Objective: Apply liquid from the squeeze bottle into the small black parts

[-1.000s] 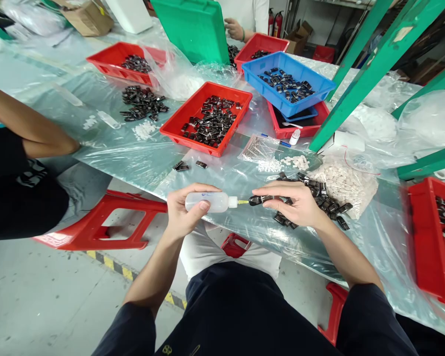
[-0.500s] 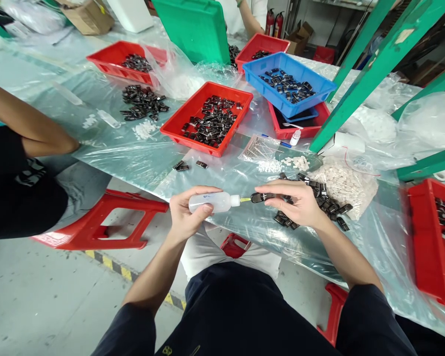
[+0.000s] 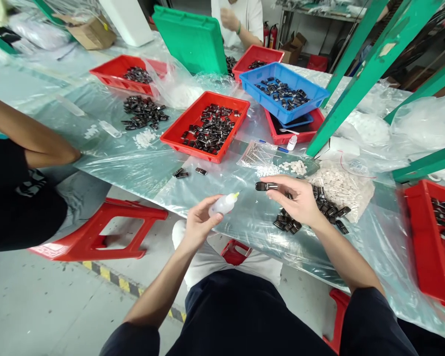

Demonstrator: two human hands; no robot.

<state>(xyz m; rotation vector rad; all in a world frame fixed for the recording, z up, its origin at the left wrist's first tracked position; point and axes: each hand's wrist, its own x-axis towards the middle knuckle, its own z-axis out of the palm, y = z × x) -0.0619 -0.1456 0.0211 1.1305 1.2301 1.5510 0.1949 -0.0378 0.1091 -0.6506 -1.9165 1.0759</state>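
Note:
A translucent squeeze bottle [image 3: 222, 204] with a yellow needle tip is gripped in my left hand [image 3: 200, 220], tip tilted up and to the right. My right hand [image 3: 294, 198] pinches a small black plastic part [image 3: 266, 186] between thumb and fingers, above the table. Bottle tip and part are apart. Beneath and beside my right hand lies a pile of like black parts [image 3: 330, 210], partly hidden by the hand. Small white pieces [image 3: 267, 170] are heaped just beyond it, next to a bag of white pieces [image 3: 341, 188].
A red tray [image 3: 193, 152] of black parts stands ahead, with a few loose parts [image 3: 200, 171] before it. A blue tray [image 3: 285, 116] rests on a red one. A green post [image 3: 350, 91] slants up at right. A person's arm [image 3: 29, 131] is at left; another person [image 3: 241, 22] sits opposite.
The bottle's tip has come away from the black part. My left hand has turned the bottle tip upward, while my right hand still holds the part, slightly raised.

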